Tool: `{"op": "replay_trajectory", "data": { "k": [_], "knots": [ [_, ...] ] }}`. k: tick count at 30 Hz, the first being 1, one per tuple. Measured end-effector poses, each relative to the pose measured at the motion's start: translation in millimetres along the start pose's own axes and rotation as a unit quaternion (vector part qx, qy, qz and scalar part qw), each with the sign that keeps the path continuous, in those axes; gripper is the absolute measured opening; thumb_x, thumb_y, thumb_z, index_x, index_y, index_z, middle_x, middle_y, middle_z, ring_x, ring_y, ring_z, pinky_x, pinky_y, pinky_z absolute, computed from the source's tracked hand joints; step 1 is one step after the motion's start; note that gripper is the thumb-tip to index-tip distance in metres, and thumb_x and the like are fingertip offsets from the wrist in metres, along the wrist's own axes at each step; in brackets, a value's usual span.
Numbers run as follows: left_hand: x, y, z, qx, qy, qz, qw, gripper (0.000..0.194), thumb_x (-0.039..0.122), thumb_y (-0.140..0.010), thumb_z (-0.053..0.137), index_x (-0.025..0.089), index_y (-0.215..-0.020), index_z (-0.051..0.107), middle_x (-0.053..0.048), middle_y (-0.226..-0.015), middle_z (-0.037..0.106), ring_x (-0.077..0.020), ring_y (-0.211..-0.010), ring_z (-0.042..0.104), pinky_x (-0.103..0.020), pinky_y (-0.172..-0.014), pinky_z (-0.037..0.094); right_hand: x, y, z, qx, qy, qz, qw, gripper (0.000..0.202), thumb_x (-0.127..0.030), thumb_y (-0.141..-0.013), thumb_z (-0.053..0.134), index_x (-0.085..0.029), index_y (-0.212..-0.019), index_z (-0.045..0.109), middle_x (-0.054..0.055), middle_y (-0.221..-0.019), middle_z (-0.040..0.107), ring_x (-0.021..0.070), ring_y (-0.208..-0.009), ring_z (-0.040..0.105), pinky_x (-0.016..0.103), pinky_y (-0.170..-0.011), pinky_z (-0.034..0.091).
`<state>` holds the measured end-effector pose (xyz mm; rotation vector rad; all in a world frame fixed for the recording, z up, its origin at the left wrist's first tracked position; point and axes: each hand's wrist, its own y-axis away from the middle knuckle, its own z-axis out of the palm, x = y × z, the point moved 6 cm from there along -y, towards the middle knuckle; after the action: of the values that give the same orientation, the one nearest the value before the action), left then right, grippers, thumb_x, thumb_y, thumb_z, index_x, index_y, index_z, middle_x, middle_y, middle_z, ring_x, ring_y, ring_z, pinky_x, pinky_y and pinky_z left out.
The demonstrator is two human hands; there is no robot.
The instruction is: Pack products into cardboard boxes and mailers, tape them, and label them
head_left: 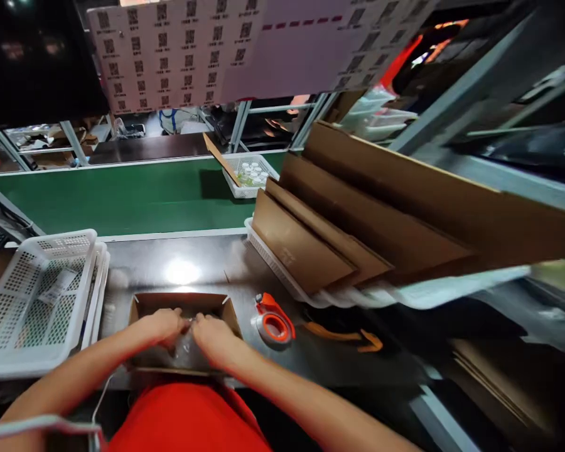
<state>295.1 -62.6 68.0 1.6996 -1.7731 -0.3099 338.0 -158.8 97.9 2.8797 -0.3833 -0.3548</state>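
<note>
An open cardboard box (pixel 144 304) stands on the metal bench right in front of me. Both my hands reach into it. My left hand (pixel 166 326) and my right hand (pixel 214 339) meet near its middle, fingers curled and pinched close together. Between and below them lies clear plastic (pixel 184 353), perhaps a bag or wrap; its contents are not clear. My fingertips appear to grip this plastic. To the right of the box rests a red and orange tape dispenser (pixel 275 325) with a roll of tape.
White plastic baskets (pixel 82 301) are stacked at left, a label lying inside. Flattened cardboard sheets (pixel 301 242) lean in white baskets at right. An orange-handled tool (pixel 343 336) lies near the dispenser. Beyond runs a green conveyor belt (pixel 122 199) carrying a white basket (pixel 245 190).
</note>
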Motion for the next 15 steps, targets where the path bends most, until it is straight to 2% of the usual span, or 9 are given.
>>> {"op": "replay_trajectory", "data": {
  "k": [1,3,4,5,6,8,10,13,15],
  "knots": [
    [-6,18,-1.1,0.039,0.013,0.008,0.999,0.06,0.034,-0.072,0.094,0.02,-0.127,0.075,-0.019,-0.132,0.069,-0.0374,-0.112,0.072,-0.048,-0.097,0.06,3,13,-5,0.043,-0.031,-0.013,0.999,0.02,-0.017,-0.089,0.072,-0.015,-0.108,0.078,0.015,-0.107,0.078,0.0288,-0.097,0.078,0.038,-0.086,0.065],
    [-20,60,-0.5,0.171,0.047,-0.006,0.984,0.05,0.042,-0.086,0.082,0.024,-0.132,0.072,-0.016,-0.144,0.062,-0.0359,-0.128,0.064,-0.049,-0.109,0.054,22,47,-12,0.191,-0.118,0.01,0.974,0.034,-0.029,-0.097,0.063,-0.02,-0.129,0.072,0.016,-0.131,0.073,0.0307,-0.121,0.072,0.044,-0.104,0.061],
    [-29,82,2.0,0.249,0.06,-0.053,0.965,0.043,0.044,-0.092,0.075,0.023,-0.129,0.072,-0.016,-0.142,0.061,-0.0353,-0.129,0.062,-0.051,-0.11,0.053,37,66,-8,0.271,-0.16,0.064,0.947,0.043,-0.037,-0.101,0.057,-0.019,-0.139,0.066,0.018,-0.142,0.068,0.0332,-0.133,0.065,0.049,-0.112,0.056],
    [-39,102,7.6,0.31,0.072,-0.112,0.941,0.039,0.047,-0.095,0.07,0.021,-0.124,0.072,-0.016,-0.136,0.062,-0.0346,-0.126,0.063,-0.052,-0.109,0.053,53,84,2,0.322,-0.193,0.137,0.917,0.053,-0.044,-0.103,0.053,-0.017,-0.147,0.06,0.021,-0.149,0.063,0.0366,-0.14,0.06,0.055,-0.117,0.052],
    [-45,117,15.5,0.35,0.084,-0.172,0.917,0.036,0.049,-0.096,0.067,0.019,-0.117,0.072,-0.016,-0.127,0.063,-0.0335,-0.118,0.065,-0.051,-0.104,0.056,65,98,18,0.328,-0.217,0.21,0.895,0.063,-0.051,-0.103,0.05,-0.014,-0.154,0.054,0.023,-0.153,0.06,0.0396,-0.144,0.056,0.059,-0.118,0.049],
    [-46,128,32.9,0.356,0.118,-0.23,0.898,0.037,0.054,-0.095,0.066,0.019,-0.107,0.068,-0.012,-0.111,0.061,-0.0296,-0.1,0.068,-0.047,-0.092,0.06,69,111,57,0.243,-0.263,0.292,0.887,0.082,-0.063,-0.099,0.051,-0.011,-0.162,0.044,0.026,-0.157,0.056,0.0428,-0.146,0.054,0.062,-0.117,0.049],
    [-30,116,43.1,0.3,0.144,-0.184,0.925,0.046,0.061,-0.089,0.071,0.019,-0.109,0.067,-0.011,-0.111,0.061,-0.0284,-0.097,0.067,-0.044,-0.089,0.06,52,107,84,0.123,-0.294,0.264,0.91,0.1,-0.07,-0.09,0.062,-0.01,-0.167,0.038,0.026,-0.164,0.049,0.0431,-0.15,0.05,0.058,-0.119,0.048],
    [-3,87,42.8,0.183,0.125,-0.075,0.972,0.074,0.077,-0.081,0.072,0.018,-0.126,0.067,-0.015,-0.12,0.064,-0.0342,-0.109,0.067,-0.047,-0.096,0.057,27,90,89,0.025,-0.271,0.185,0.944,0.128,-0.075,-0.068,0.083,-0.008,-0.167,0.038,0.03,-0.172,0.032,0.05,-0.157,0.037,0.06,-0.121,0.044],
    [2,71,37.8,0.129,0.092,-0.038,0.987,0.089,0.085,-0.078,0.069,0.015,-0.134,0.067,-0.019,-0.122,0.067,-0.0386,-0.112,0.068,-0.049,-0.096,0.057,22,76,81,-0.017,-0.237,0.151,0.96,0.131,-0.076,-0.056,0.09,-0.011,-0.162,0.049,0.033,-0.168,0.038,0.0573,-0.153,0.037,0.067,-0.115,0.045]
  ]
}}
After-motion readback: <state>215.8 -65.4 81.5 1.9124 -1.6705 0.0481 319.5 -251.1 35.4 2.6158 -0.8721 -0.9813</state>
